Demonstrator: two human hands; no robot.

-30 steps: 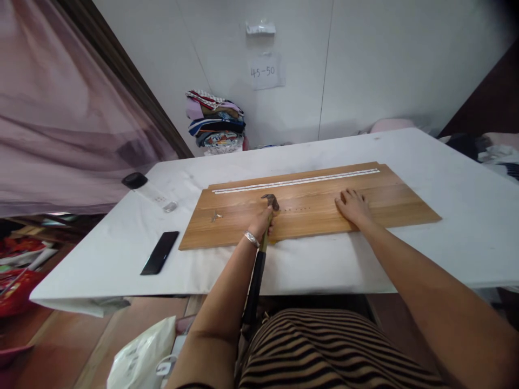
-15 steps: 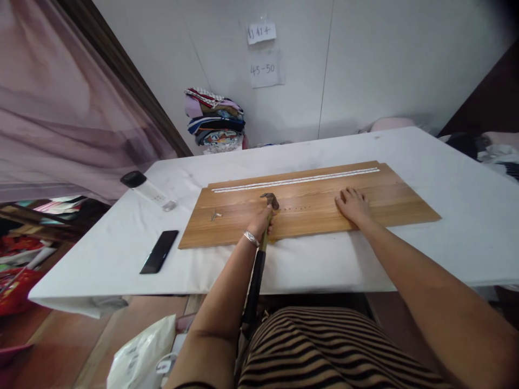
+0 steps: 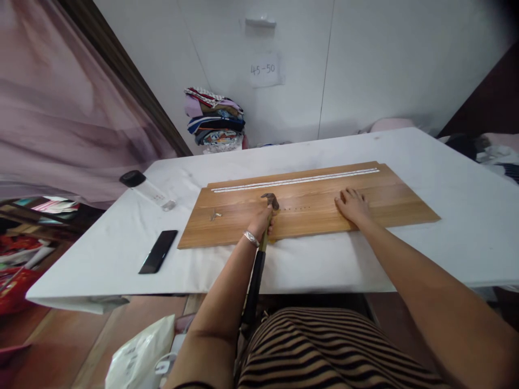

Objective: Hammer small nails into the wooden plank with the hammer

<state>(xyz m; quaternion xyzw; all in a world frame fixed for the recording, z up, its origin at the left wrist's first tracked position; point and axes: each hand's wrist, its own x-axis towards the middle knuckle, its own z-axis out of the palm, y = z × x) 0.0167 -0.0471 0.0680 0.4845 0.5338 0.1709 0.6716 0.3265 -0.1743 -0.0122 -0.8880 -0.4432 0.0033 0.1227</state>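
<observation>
Running the hammer [image 3: 256, 275] lengthwise from beside the striped shirt [image 3: 332, 346] out over the board's near edge, pointing its black grip toward the body. Clasping the shaft just below the head with the left hand [image 3: 259, 222], wrapping those fingers around it. Having small metal pieces [image 3: 215, 215] lying loose on the board [image 3: 324, 217], left of that hand. Spreading the right hand [image 3: 353, 207] palm down on the board, fingers loose, grasping nothing, well apart from the hammer. Placing the head [image 3: 274, 201] beyond the left fingers, just left of a row of dark dots [image 3: 295, 208]; not telling whether touching wood. Crossing the board's long axis with the hammer's, aiming toward 2 white strips [image 3: 295, 180] farther off.
</observation>
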